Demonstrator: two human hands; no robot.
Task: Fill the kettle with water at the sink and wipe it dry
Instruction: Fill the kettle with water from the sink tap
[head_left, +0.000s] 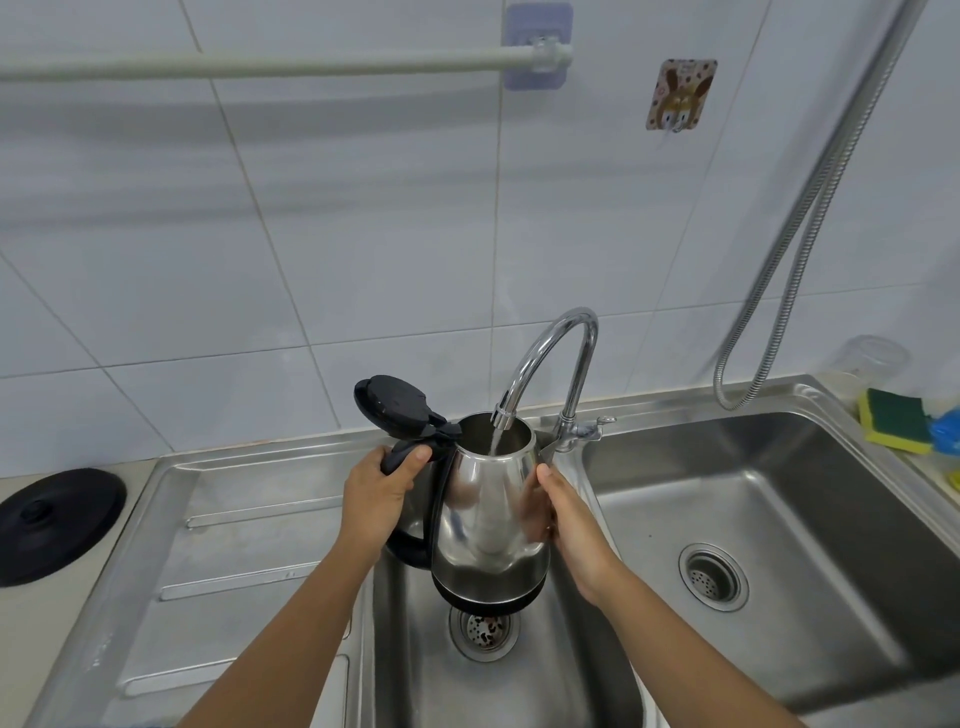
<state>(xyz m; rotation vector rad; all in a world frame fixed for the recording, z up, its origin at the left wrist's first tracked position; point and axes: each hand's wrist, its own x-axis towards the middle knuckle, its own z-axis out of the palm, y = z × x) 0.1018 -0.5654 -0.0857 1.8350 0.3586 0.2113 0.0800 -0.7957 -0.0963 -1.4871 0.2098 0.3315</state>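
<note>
A shiny steel kettle (485, 514) with a black base hangs upright over the left basin of the sink (587, 670). Its black lid (392, 405) is flipped open to the upper left. Water runs from the curved chrome tap (550, 358) straight into the kettle's mouth. My left hand (376, 493) is wrapped around the black handle, thumb near the hinge. My right hand (563, 525) lies flat against the kettle's right side, steadying it.
The right basin (779, 493) has its own drain (712, 577). A yellow-green sponge (891, 421) and a blue item lie at the sink's far right corner. The kettle's black round base (57, 519) lies on the counter at left, beside the ribbed drainboard (244, 540). A metal hose (810, 218) hangs on the tiled wall.
</note>
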